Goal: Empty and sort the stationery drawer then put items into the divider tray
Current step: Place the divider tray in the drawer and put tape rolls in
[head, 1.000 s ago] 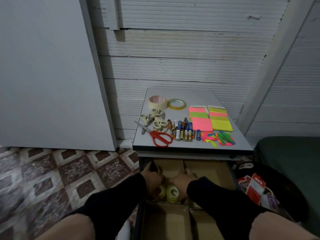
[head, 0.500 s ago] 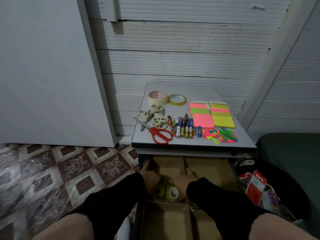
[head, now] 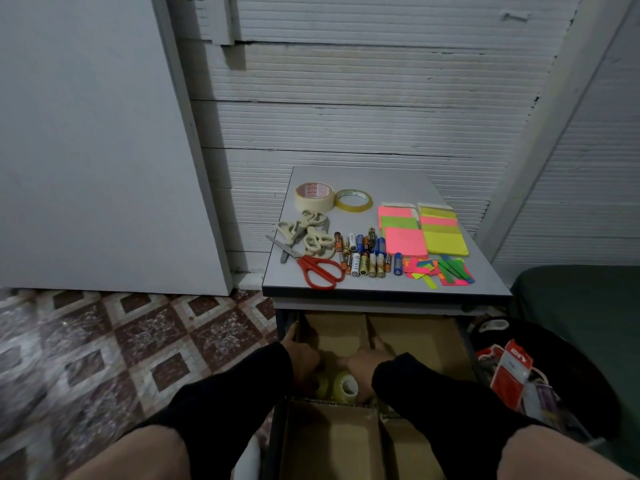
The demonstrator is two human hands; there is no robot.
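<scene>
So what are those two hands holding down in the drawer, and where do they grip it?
Two small clear tape rolls stand between the left hand and right hand, which press their outer sides; how the fingers lie is hidden.

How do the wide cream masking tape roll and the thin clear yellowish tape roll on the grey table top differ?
The wide cream masking tape roll is tall and opaque; the thin clear yellowish tape roll is low and see-through. The cream roll's core shows red print; the clear roll's does not. Both lie flat, side by side, at the back of the grey table top.
</scene>
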